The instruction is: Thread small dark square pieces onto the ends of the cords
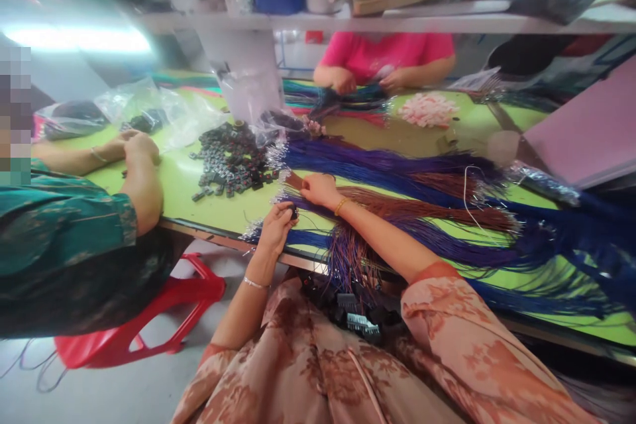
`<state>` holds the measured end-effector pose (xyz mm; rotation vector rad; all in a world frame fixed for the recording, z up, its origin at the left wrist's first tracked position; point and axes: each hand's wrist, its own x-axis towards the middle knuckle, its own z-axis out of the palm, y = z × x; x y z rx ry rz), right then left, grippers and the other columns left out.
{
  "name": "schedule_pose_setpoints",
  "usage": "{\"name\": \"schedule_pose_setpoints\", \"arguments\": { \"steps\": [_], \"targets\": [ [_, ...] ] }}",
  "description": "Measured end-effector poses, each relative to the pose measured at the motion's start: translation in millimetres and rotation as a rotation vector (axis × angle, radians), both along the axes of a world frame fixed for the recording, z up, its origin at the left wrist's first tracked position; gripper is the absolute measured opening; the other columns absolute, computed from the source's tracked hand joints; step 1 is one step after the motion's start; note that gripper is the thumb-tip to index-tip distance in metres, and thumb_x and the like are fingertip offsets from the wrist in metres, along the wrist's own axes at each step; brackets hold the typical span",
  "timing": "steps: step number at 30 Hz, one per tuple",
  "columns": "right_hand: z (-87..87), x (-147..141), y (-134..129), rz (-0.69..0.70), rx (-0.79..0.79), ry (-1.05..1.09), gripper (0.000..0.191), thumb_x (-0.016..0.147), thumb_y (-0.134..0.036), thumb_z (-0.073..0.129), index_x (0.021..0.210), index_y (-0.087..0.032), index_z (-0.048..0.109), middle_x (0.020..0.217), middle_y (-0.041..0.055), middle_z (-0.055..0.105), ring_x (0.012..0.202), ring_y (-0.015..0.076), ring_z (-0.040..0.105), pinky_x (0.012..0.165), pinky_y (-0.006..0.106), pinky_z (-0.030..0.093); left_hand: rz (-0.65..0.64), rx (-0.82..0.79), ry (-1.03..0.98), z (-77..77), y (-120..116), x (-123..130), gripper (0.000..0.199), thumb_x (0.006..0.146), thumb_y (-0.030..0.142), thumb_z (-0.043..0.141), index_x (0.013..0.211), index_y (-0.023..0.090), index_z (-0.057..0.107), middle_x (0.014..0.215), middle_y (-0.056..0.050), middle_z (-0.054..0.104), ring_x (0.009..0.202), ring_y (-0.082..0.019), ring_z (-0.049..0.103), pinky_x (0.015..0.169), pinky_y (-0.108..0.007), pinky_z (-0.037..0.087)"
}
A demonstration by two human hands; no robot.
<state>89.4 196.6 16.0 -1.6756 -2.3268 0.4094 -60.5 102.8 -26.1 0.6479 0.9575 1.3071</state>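
My left hand (pixel 275 228) is closed, pinching a small black plastic connector (pixel 293 212) between thumb and fingers near the table's front edge. Just beyond it, my right hand (pixel 320 191) reaches over the bundle of brown wires (pixel 397 204), its fingers closed on wires near their metal-tipped ends. Blue and purple wires (pixel 368 158) lie in long bundles on both sides of the brown ones. To the left of my hands is a pile of black connectors (pixel 228 156). Wires with black connectors (pixel 360 318) on them hang over the edge at my lap.
A co-worker's hands (pixel 142 144) are at the left, beside plastic bags (pixel 183 116). Across the table, a person in a pink shirt (pixel 390 56) works near a pile of pale pink pieces (pixel 428 109). A loaded shelf (pixel 318 23) crosses overhead. A red stool (pixel 163 311) stands below left.
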Motion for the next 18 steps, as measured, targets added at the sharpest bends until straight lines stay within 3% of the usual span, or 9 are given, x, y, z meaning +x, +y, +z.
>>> {"name": "schedule_pose_setpoints", "arguments": {
  "steps": [3, 9, 18],
  "targets": [
    [-6.6, -3.8, 1.7, -0.036, 0.016, -0.030, 0.020, 0.085, -0.026, 0.049, 0.085, -0.018, 0.067, 0.092, 0.0088, 0.071, 0.081, 0.0210, 0.062, 0.073, 0.030, 0.039, -0.023, -0.002, 0.002, -3.2, -0.1, -2.2, 0.033, 0.063, 0.025, 0.080, 0.091, 0.016, 0.065, 0.081, -0.001, 0.064, 0.070, -0.010, 0.059, 0.067, -0.023, 0.050],
    [-1.8, 2.4, 13.9, -0.067, 0.002, 0.158, 0.017, 0.083, -0.024, 0.051, 0.090, -0.018, 0.065, 0.091, 0.0062, 0.071, 0.080, 0.0183, 0.060, 0.074, 0.027, 0.041, -0.041, 0.009, 0.007, -4.0, -1.5, -3.5, 0.032, 0.065, 0.025, 0.079, 0.093, 0.016, 0.064, 0.083, -0.002, 0.064, 0.072, -0.011, 0.060, 0.069, -0.025, 0.049],
    [16.1, -31.6, 20.3, 0.051, 0.019, 0.665, 0.012, 0.076, -0.020, 0.054, 0.081, -0.013, 0.063, 0.076, 0.0012, 0.065, 0.066, 0.0112, 0.054, 0.064, 0.023, 0.041, -0.043, 0.002, 0.005, 1.5, -4.4, -1.3, 0.033, 0.064, 0.025, 0.079, 0.092, 0.016, 0.063, 0.079, 0.000, 0.061, 0.069, -0.010, 0.057, 0.068, -0.024, 0.049]
  ]
}}
